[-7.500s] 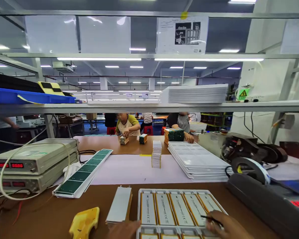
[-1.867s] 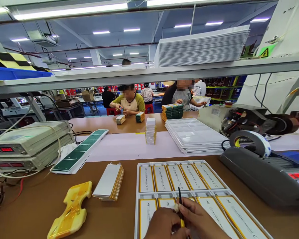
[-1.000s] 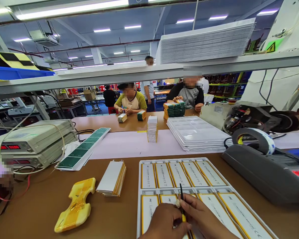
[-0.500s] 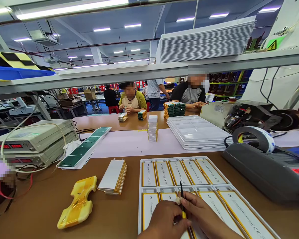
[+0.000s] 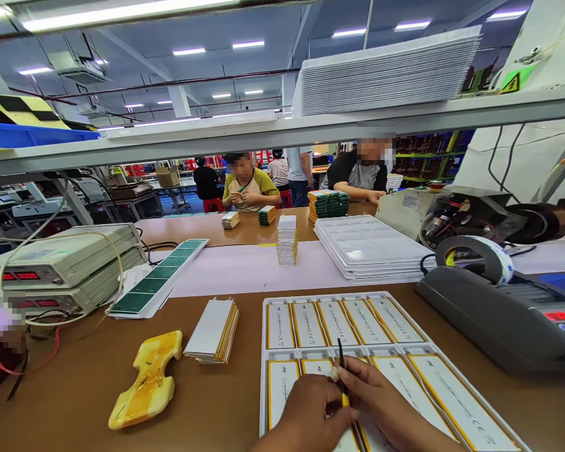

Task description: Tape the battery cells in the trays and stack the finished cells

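My left hand [image 5: 308,414] and my right hand [image 5: 381,402] meet at the bottom centre, both pinching a thin black tool with a yellow lower section [image 5: 342,376]. Its lower end is hidden by my fingers. A small white tip shows at my left fingers. Beneath my hands lies a white tray [image 5: 324,296] holding flat silver pouch batteries with yellow edges in two rows. One battery [image 5: 280,326] sits in the far row. To the left are a stack of pouch batteries [image 5: 211,329] and a yellow moulded holder [image 5: 145,380] on the brown bench [image 5: 75,408].
A grey tape dispenser [image 5: 494,320] with a tape roll [image 5: 475,258] stands to the right. Stacked white trays [image 5: 371,248] and a battery stack [image 5: 287,242] lie beyond. Power units [image 5: 61,270], green strips on white sheets [image 5: 160,285], and co-workers stand further off.
My hands stay together on the tool over the tray. The view has tilted slightly, and a standing person behind the far bench has shifted to the right.
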A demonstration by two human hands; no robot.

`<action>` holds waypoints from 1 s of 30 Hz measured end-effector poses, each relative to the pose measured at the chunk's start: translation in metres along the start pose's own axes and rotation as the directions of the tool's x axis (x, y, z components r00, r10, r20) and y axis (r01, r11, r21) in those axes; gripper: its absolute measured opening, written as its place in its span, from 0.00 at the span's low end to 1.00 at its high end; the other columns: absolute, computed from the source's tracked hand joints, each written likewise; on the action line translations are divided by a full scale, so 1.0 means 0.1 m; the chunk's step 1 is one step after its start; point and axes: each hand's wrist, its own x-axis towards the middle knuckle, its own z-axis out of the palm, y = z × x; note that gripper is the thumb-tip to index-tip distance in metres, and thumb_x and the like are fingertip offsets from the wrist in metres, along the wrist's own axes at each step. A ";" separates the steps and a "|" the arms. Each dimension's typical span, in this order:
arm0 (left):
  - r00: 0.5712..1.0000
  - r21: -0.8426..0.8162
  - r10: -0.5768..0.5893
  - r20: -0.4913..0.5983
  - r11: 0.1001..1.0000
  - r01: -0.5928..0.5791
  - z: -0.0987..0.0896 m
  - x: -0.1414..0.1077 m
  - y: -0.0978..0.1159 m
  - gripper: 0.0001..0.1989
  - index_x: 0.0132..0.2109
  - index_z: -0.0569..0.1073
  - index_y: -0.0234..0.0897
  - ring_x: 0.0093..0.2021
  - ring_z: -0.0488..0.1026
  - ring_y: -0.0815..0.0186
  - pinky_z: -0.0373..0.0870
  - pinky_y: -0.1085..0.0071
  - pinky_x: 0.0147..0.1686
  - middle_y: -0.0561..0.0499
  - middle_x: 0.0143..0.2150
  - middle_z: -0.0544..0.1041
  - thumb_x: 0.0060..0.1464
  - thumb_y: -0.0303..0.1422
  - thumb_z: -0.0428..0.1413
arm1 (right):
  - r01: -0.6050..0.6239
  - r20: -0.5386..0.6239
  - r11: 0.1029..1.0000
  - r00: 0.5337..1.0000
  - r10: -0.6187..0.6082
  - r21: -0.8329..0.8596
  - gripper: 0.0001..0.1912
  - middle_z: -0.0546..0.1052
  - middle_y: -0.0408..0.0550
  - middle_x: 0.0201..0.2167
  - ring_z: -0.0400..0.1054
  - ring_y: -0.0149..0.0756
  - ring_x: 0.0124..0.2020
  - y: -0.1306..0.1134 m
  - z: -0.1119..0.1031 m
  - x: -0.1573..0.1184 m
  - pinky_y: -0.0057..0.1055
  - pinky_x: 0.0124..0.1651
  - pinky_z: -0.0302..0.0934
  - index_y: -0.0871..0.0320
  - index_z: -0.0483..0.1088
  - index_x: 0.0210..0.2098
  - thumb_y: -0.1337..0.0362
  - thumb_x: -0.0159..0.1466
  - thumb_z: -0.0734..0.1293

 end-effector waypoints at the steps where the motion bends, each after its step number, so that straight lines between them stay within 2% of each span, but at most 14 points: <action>1: 1.000 0.001 0.004 -0.001 1.000 -0.004 0.00 0.00 0.00 0.17 0.18 0.56 0.34 0.22 0.52 0.74 0.45 0.74 0.23 0.57 0.18 0.55 0.44 0.37 0.53 | -0.003 -0.001 1.000 1.000 0.003 -0.003 0.13 0.66 0.44 0.25 0.61 0.31 0.29 -0.01 0.00 0.00 0.29 0.33 0.55 0.61 0.64 0.29 0.55 0.56 0.63; 8: 1.000 -0.004 0.004 0.010 1.000 -0.004 -0.03 0.00 0.04 0.17 0.18 0.56 0.34 0.22 0.52 0.74 0.45 0.74 0.23 0.57 0.18 0.55 0.45 0.36 0.53 | -0.014 -0.065 1.000 0.998 0.013 -0.011 0.18 0.67 0.44 0.24 0.61 0.32 0.28 -0.01 0.02 0.01 0.30 0.34 0.56 0.60 0.66 0.28 0.50 0.50 0.67; 18: 1.000 -0.001 -0.010 0.009 1.000 0.010 -0.03 -0.02 0.06 0.16 0.18 0.57 0.34 0.23 0.53 0.74 0.46 0.74 0.23 0.58 0.19 0.56 0.44 0.36 0.54 | 0.018 -0.019 0.999 1.000 -0.019 -0.039 0.16 0.68 0.45 0.26 0.62 0.32 0.30 0.02 -0.01 0.01 0.30 0.35 0.55 0.61 0.66 0.29 0.53 0.55 0.64; 30: 1.000 0.005 0.004 0.012 1.000 -0.004 -0.03 -0.01 0.04 0.17 0.18 0.57 0.34 0.22 0.52 0.74 0.45 0.74 0.23 0.58 0.18 0.54 0.45 0.38 0.53 | 0.007 -0.021 0.999 1.000 -0.007 -0.039 0.16 0.68 0.45 0.26 0.62 0.32 0.30 0.02 -0.01 0.01 0.30 0.34 0.55 0.61 0.66 0.30 0.52 0.54 0.64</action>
